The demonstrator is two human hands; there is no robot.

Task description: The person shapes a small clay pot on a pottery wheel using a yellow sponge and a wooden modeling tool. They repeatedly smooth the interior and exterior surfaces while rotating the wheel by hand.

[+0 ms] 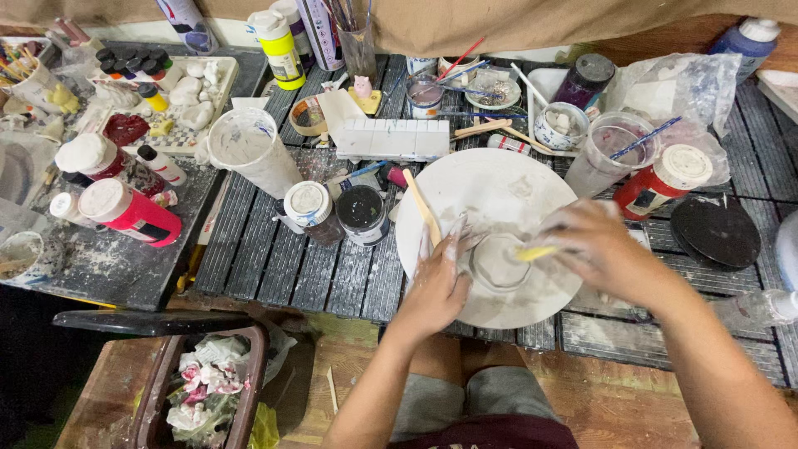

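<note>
A round white plate-like board (490, 183) lies on the slatted dark table, with a small pale clay piece (497, 264) on its near part. My left hand (436, 287) rests on the board's near left side, its fingers touching the clay piece's left edge. My right hand (594, 245), blurred, holds a small yellow tool (536, 253) whose tip lies on the clay piece. A wooden stick (422, 208) lies on the board's left edge, just above my left hand.
Paint jars (361, 214), a red bottle (131, 214), a clear cup (249, 150) and a white mould block (391, 138) crowd the table behind the board. A red-capped jar (665, 179) and black lid (715, 233) sit right. A brown bin (208, 391) of waste stands on the floor at left.
</note>
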